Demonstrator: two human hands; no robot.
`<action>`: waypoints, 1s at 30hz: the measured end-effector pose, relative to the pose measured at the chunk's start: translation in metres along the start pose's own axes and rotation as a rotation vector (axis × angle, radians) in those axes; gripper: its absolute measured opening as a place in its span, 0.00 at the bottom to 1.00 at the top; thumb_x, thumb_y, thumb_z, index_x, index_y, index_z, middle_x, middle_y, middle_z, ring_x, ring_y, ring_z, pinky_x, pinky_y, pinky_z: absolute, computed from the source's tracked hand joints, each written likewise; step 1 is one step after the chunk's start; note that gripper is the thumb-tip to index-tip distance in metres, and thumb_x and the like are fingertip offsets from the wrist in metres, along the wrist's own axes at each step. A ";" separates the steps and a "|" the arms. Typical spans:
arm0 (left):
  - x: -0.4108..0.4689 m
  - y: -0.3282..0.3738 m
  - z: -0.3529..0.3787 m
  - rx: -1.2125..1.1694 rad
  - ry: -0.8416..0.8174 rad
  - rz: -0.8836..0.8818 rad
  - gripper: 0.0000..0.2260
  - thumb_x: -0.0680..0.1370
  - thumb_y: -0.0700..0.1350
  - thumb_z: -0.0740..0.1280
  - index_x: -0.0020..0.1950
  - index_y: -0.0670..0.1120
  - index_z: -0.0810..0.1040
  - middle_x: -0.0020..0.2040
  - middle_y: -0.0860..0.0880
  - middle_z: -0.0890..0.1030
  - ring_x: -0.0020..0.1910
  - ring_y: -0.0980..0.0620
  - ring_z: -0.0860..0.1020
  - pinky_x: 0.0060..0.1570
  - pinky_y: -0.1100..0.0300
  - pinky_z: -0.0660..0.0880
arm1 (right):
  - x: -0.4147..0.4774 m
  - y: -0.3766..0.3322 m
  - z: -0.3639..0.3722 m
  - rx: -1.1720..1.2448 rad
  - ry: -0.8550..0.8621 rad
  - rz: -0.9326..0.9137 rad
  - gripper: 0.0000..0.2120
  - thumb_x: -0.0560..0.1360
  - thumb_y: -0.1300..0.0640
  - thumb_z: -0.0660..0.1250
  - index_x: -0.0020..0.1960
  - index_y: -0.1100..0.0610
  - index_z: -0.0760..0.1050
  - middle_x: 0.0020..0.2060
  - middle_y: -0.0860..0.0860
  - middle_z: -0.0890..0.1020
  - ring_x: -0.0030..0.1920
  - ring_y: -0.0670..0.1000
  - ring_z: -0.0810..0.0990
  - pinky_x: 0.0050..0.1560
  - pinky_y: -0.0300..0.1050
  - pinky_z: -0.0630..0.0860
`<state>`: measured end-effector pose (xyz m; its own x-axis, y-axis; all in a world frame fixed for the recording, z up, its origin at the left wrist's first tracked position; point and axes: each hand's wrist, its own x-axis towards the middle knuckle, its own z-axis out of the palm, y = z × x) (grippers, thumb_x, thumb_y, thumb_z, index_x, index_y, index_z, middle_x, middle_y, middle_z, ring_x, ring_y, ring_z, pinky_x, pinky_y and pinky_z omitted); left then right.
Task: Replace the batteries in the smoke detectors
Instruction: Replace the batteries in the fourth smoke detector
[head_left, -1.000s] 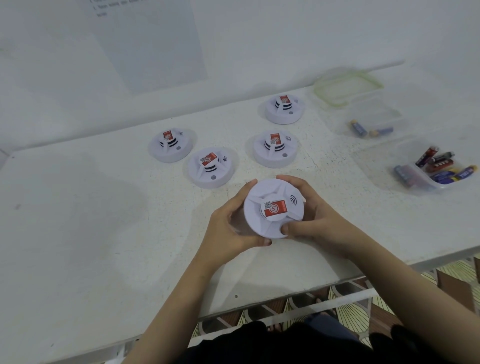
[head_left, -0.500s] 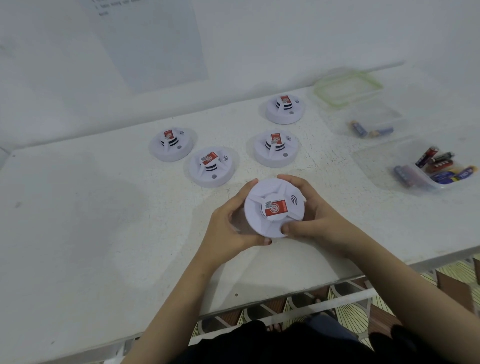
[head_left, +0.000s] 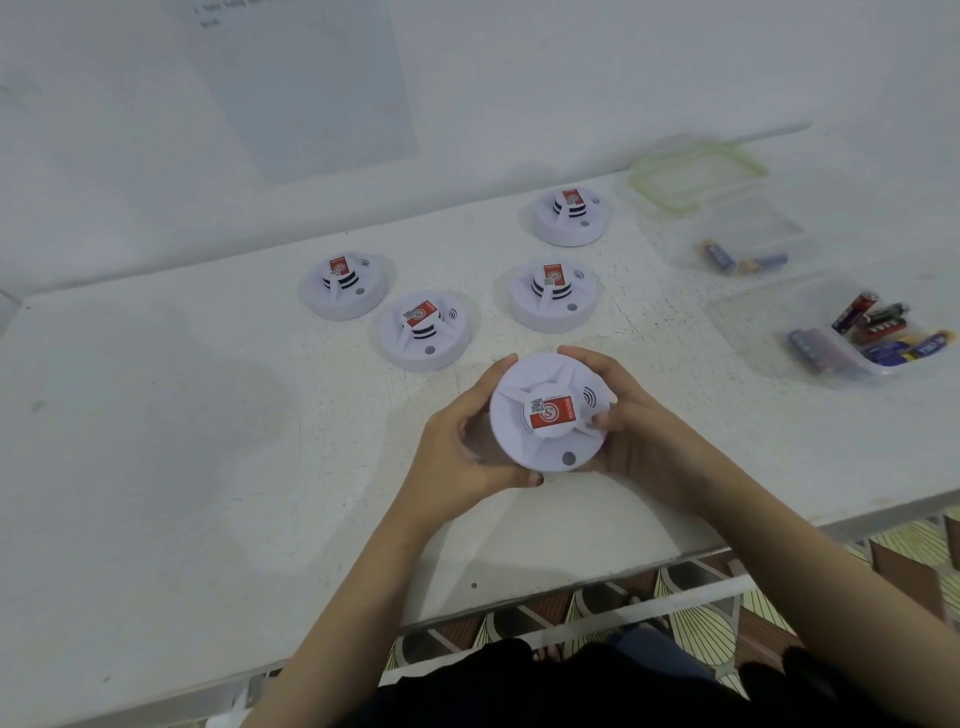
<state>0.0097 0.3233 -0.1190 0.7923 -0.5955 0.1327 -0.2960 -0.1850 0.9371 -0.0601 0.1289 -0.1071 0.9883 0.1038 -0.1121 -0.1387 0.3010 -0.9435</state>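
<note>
Head view: left grip and right grip both curl round one detector, held over the bench near its front edge. A slipping twist could drop it off that edge. Four more detectors sit beyond, with battery tubs to the right. The widest room to move is leftward.

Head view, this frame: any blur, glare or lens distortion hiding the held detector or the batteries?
Head view: light soft and even, no glare; held smoke detector sharp, red label clear; batteries at right soft, print unreadable; wide-angle lens slightly bows the table edge.
</note>
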 end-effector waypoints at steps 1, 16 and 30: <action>0.000 0.000 0.000 0.000 0.000 0.001 0.42 0.62 0.33 0.80 0.72 0.48 0.67 0.68 0.52 0.75 0.66 0.58 0.73 0.61 0.65 0.72 | 0.000 0.000 0.000 0.005 0.005 -0.001 0.27 0.70 0.61 0.58 0.67 0.46 0.66 0.59 0.53 0.77 0.56 0.58 0.79 0.45 0.49 0.80; 0.000 0.000 0.000 0.009 -0.003 -0.022 0.42 0.62 0.37 0.79 0.73 0.50 0.67 0.69 0.52 0.74 0.67 0.57 0.72 0.65 0.60 0.72 | 0.001 -0.001 0.001 0.071 0.044 0.039 0.28 0.69 0.61 0.56 0.68 0.49 0.67 0.61 0.55 0.76 0.54 0.59 0.79 0.44 0.51 0.80; 0.000 -0.001 0.000 0.030 -0.021 -0.051 0.42 0.62 0.39 0.79 0.74 0.47 0.65 0.70 0.52 0.73 0.68 0.55 0.71 0.66 0.53 0.72 | 0.002 0.000 0.001 0.057 0.067 0.050 0.28 0.69 0.61 0.56 0.68 0.50 0.67 0.61 0.56 0.76 0.55 0.60 0.80 0.44 0.52 0.81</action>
<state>0.0098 0.3236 -0.1203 0.7954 -0.6011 0.0778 -0.2714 -0.2384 0.9325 -0.0579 0.1296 -0.1069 0.9818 0.0573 -0.1810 -0.1896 0.3508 -0.9170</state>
